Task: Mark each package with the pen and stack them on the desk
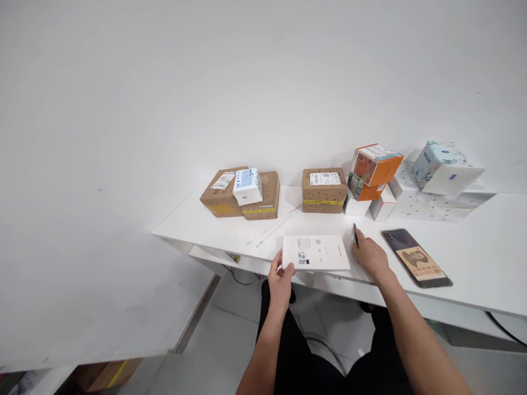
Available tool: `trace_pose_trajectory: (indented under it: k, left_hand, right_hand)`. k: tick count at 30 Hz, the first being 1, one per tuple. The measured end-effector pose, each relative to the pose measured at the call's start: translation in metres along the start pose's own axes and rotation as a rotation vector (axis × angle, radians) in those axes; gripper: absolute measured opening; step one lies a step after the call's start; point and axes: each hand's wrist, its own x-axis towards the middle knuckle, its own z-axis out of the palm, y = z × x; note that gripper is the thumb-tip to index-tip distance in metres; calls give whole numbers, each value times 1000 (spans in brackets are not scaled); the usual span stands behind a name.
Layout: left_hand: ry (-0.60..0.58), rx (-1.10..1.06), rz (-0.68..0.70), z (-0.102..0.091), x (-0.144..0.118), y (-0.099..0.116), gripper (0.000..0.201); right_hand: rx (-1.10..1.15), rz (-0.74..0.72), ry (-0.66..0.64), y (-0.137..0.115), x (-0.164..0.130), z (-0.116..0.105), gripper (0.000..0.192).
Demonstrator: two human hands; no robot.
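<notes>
A flat white box with printed labels and small red lettering lies at the front edge of the white table. My left hand grips its near left corner, thumb on top and fingers along the side. To the right of the box, my right hand is closed around a slim dark tool that points up and away from me. Most of this tool is hidden in the fingers, so its kind cannot be made out. Right of that hand lies a large smartphone with a picture on its back.
Along the wall stand brown cartons with a blue-and-white tissue pack on top, another carton, and stacked orange boxes. A second tissue pack rests on a dotted white box. The white table ends at the left.
</notes>
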Motion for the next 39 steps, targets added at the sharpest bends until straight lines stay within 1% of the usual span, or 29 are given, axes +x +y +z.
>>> trace_pose_trajectory:
  k: [3, 5, 7, 10, 11, 13, 14, 16, 20, 22, 25, 28, 32, 34, 37, 39]
  left_hand:
    - [11, -26, 30, 0, 1, 2, 58]
    - [6, -50, 46, -1, 2, 2, 57]
    - [2, -80, 69, 0, 3, 1, 57]
    - [-6, -91, 135, 4, 7, -2, 63]
    - [-28, -78, 163, 5, 9, -4, 66]
    - [-119, -31, 221, 8, 15, -6, 69]
    - [-172, 8, 249, 9, 18, -7, 69]
    - [-251, 143, 304, 11, 26, -8, 64]
    - [-320, 454, 386, 13, 33, -6, 49]
    - [-351, 507, 384, 14, 33, -4, 50]
    - [-366, 531, 355, 16, 31, -3, 54]
    - [-343, 564, 374, 16, 33, -4, 55]
    - [-324, 610, 441, 17, 39, -7, 59]
    - [-281, 624, 507, 18, 42, -9, 57]
    - [-178, 662, 611, 18, 45, -14, 50]
    - [-159, 733, 652, 16, 45, -17, 51]
  right_hand:
    - [39, -11, 23, 8, 0, 1, 55]
    - [182, -29, 77, 19, 0, 5, 55]
    - [441, -5, 173, 30, -2, 11, 52]
    - [899, 87, 327, 42, -6, 22, 42]
    - [1037, 94, 358, 45, -7, 24, 38]
    - [1266, 49, 363, 47, -10, 26, 31]
    - [1347, 13, 354, 47, -11, 27, 29]
    - [1441, -48, 342, 47, -12, 26, 27]
    - [1456, -125, 334, 42, -12, 28, 30]
    - [1412, -145, 354, 38, -12, 30, 32]
    - [1307, -154, 456, 31, -13, 33, 32]
    - [1239, -175, 526, 25, -14, 33, 30]
    - [1162, -173, 541, 21, -17, 33, 30]
    - [1160, -164, 559, 20, -19, 32, 29]
    - [1225, -175, 550, 20, -22, 31, 25]
    - [1239, -171, 528, 20, -24, 31, 23]
